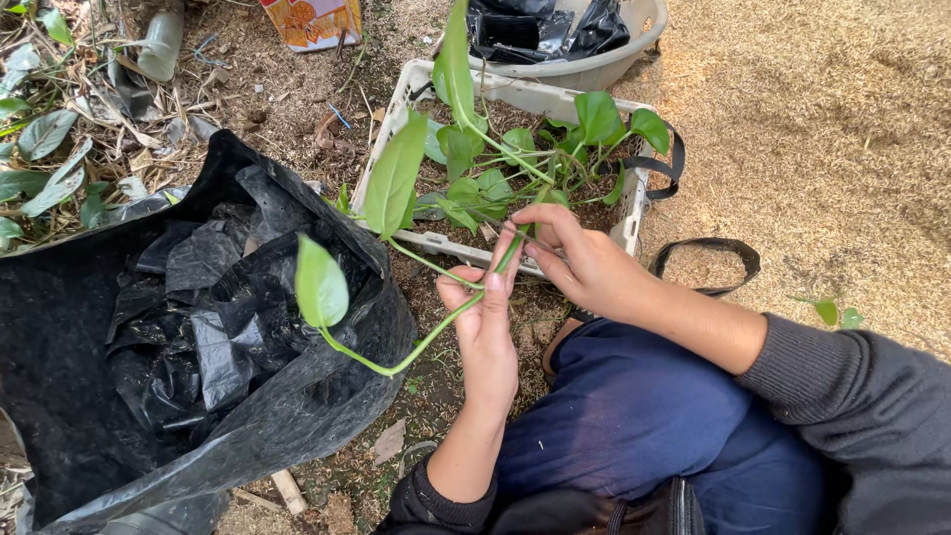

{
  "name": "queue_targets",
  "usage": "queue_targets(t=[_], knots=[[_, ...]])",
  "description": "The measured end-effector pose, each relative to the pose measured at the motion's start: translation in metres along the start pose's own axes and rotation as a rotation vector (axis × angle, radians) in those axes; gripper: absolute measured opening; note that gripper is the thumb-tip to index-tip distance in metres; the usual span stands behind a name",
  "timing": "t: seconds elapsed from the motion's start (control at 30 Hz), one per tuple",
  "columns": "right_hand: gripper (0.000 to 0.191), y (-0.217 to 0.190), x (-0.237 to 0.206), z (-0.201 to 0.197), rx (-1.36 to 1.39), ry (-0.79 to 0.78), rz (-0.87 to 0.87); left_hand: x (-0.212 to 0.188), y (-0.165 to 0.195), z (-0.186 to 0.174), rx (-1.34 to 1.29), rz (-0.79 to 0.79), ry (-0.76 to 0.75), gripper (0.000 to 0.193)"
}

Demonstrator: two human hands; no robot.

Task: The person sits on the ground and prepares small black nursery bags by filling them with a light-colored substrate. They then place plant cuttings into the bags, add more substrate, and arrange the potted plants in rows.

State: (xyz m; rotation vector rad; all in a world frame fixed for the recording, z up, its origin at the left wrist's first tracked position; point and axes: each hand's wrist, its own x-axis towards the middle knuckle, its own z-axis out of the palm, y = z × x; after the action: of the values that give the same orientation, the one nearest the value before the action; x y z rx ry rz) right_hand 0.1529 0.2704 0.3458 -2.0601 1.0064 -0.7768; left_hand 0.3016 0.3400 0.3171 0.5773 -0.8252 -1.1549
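Currently both hands work on one long green vine cutting with broad glossy leaves (pixel 416 357), held above the ground in front of the person's knees. Left hand (pixel 485 332): fingers curled round the stem, thumb and forefinger pinching it where it bends; below that grip the stem loops down and left to a single pale green leaf that hangs over the large black plastic sack (pixel 89 396). Right hand (pixel 580 263): fingertips closed on the upper part of the same stem, just beside the left hand's fingertips, near the front rim of the white rectangular plastic tray (pixel 396 109).

Tray holds dark soil and more leafy green cuttings (pixel 555 149); two large leaves rise from it toward the camera. A black strap (pixel 708 266) lies on the ground just right of the tray.

Sack stands open at left, filled with crumpled small black plastic bags (pixel 198 317).

Behind the tray: grey round plastic basin (pixel 604 64) with black plastic items inside. An orange printed carton (pixel 312 22) lies at top centre. Ground at right is covered in tan rice husk (pixel 832 129); dry leaves and litter at upper left.

Person wears dark blue trousers (pixel 644 416) and a grey long-sleeved top (pixel 862 406).
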Motion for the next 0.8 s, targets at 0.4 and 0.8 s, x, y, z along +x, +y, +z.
queue_targets(t=[0.4, 0.8], knots=[[0.027, 0.004, 0.006, -0.002, -0.118, -0.013, -0.094, -0.010, 0.015, -0.033, 0.207, -0.140, 0.115, 0.009], [0.050, -0.024, 0.003, -0.023, -0.035, -0.210, 0.076, -0.002, 0.018, -0.043, 0.116, -0.162, 0.202, 0.013]])
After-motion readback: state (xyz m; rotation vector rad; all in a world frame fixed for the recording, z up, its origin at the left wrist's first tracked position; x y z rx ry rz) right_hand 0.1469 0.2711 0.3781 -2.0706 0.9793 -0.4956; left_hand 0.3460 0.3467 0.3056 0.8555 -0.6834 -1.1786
